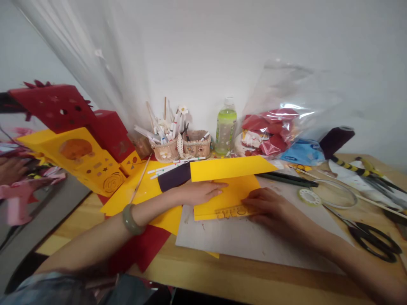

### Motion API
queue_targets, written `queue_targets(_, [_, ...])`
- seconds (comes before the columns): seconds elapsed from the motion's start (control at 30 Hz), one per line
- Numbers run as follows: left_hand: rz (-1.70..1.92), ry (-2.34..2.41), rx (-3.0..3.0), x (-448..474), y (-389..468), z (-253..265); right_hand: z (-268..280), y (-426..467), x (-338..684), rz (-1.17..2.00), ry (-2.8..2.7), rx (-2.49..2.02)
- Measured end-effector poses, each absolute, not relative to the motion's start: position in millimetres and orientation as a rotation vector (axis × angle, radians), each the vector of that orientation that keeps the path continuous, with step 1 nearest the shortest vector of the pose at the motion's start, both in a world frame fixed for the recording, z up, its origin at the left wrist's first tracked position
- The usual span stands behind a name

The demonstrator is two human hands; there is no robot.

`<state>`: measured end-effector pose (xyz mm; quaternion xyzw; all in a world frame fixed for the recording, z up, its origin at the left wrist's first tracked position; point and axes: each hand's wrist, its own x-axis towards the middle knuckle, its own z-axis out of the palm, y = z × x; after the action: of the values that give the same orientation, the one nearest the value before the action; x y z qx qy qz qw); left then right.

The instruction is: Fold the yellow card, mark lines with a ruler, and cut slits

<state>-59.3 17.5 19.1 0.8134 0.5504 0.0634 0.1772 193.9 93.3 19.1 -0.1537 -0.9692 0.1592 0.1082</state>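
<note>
A folded sheet of yellow card (pixel 229 192) lies on a grey-white board (pixel 222 243), its far flap (pixel 233 166) standing up. Fingers stretched out, my left hand (pixel 202 192) rests flat on the card just below the flap; a green bangle (pixel 132 220) circles that wrist. Along the card's near edge lies a clear ruler (pixel 230 212) with cut-out shapes. My right hand (pixel 270 207) grips the ruler's right end between thumb and fingers, which partly hide it.
Black-handled scissors (pixel 375 241), a tape roll (pixel 309 197) and a blue tissue pack (pixel 302 152) lie right. Marker baskets (pixel 165 150), a green bottle (pixel 226 127) and a clear bag (pixel 270 131) stand behind. Red and yellow paper boxes (pixel 92 156) rise left, near another person's hand (pixel 11 173).
</note>
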Motion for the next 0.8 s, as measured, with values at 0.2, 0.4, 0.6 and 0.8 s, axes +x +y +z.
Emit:
queue_targets(0.2, [0.262,1.484,2.201,-68,31,23,16,87,191,0.453,-2.758,-0.394])
queue_targets(0.4, [0.264,1.376,2.181,-71,31,29,10,75,210,0.047,-2.748,-0.234])
queue_targets(0.6, [0.391,1.367,2.283,-70,26,33,8,48,207,-0.137,-2.772,-0.107])
queue_targets(0.8, [0.301,1.392,2.117,-73,26,31,-3,33,192,-0.135,-2.643,-0.119])
